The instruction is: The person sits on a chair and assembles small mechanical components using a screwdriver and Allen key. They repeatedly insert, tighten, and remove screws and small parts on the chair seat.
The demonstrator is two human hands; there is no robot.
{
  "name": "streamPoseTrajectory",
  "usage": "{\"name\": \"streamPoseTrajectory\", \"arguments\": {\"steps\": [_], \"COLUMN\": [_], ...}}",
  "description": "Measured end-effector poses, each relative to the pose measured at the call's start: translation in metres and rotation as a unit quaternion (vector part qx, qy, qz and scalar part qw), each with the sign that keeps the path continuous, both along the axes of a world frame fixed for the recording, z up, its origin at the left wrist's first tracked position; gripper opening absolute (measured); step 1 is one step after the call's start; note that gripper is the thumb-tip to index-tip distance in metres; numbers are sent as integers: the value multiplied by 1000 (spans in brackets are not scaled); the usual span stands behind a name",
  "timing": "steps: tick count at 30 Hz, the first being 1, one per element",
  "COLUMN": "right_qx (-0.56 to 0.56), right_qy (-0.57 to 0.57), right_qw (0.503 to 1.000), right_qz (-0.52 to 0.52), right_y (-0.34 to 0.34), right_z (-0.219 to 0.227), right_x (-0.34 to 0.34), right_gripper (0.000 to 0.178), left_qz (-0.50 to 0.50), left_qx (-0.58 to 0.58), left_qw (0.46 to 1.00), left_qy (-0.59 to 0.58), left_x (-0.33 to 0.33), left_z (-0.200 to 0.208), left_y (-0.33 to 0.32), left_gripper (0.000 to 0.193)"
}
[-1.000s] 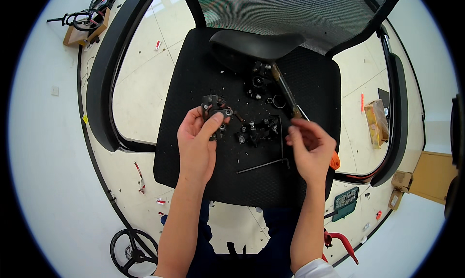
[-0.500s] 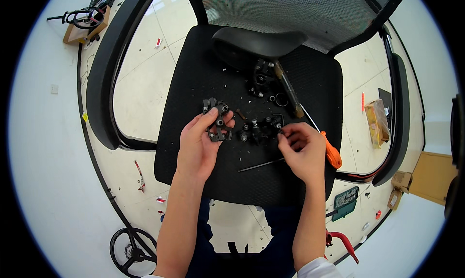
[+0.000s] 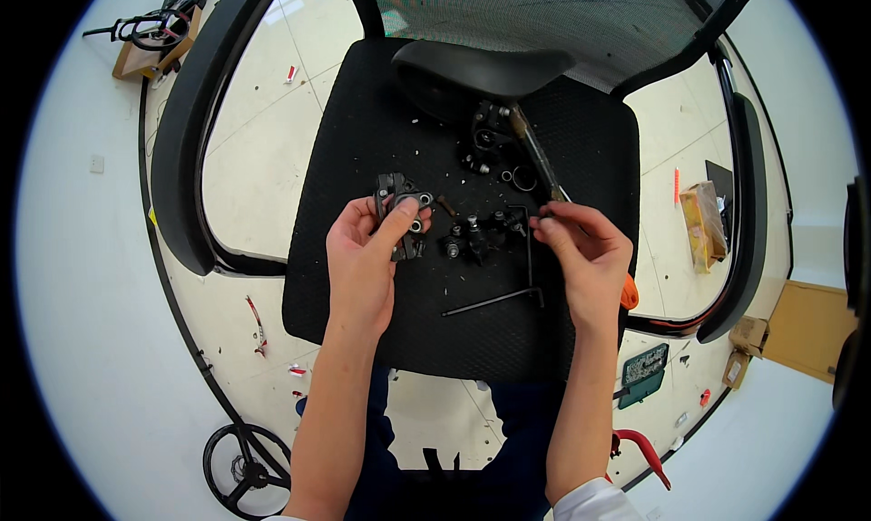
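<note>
My left hand (image 3: pixel 363 258) holds a black metal bike part with round bolt holes (image 3: pixel 392 187), the thumb pressed across its front. Its exact kind I cannot make out. To the right, my right hand (image 3: pixel 594 262) is closed in a pinch above the chair seat; whatever sits between its fingertips is too small to name. Just left of those fingertips lie small black clamp pieces with bolts (image 3: pixel 475 234) and an upright L-shaped hex key (image 3: pixel 530 258). A second hex key (image 3: pixel 485 303) rests nearer to me. A rusty bolt (image 3: pixel 446 205) lies beside my left hand.
On the black chair seat (image 3: pixel 354 140) a bicycle saddle (image 3: pixel 490 72) with its seatpost (image 3: pixel 535 149) lies at the back, near metal rings (image 3: pixel 523 178). An orange handle (image 3: pixel 630 292) shows behind my right wrist. Armrests (image 3: pixel 195 158) flank the seat; a green case (image 3: pixel 644 376) is on the floor.
My right hand has moved up and to the right, away from the small pieces, uncovering the hex keys and covering most of the orange handle. My left hand has turned the metal part slightly.
</note>
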State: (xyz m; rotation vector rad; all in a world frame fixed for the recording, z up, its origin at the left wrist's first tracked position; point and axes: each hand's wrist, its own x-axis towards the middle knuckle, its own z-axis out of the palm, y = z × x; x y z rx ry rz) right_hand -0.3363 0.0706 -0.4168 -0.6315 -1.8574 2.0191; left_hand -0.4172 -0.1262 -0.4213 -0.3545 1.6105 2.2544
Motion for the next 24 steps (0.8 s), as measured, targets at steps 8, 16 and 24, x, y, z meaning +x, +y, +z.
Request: {"name": "streamPoseTrajectory", "arguments": {"steps": [8, 16, 24], "right_qx": [143, 91, 58], "right_qy": [70, 86, 58], "right_qw": [986, 992, 992], "right_qz": [49, 30, 97], "right_y": [-14, -21, -48], "right_z": [0, 2, 4], "right_x": [-2, -4, -12], "right_gripper": [21, 19, 19], "left_qz": [-14, -20, -12], "left_qx": [-8, 5, 44], "left_qw": [1000, 1000, 999], "left_qy": [14, 17, 11], "left_x": [2, 4, 9], "left_z": [-1, 0, -1], "left_y": [2, 6, 12], "left_gripper": [23, 21, 22]}}
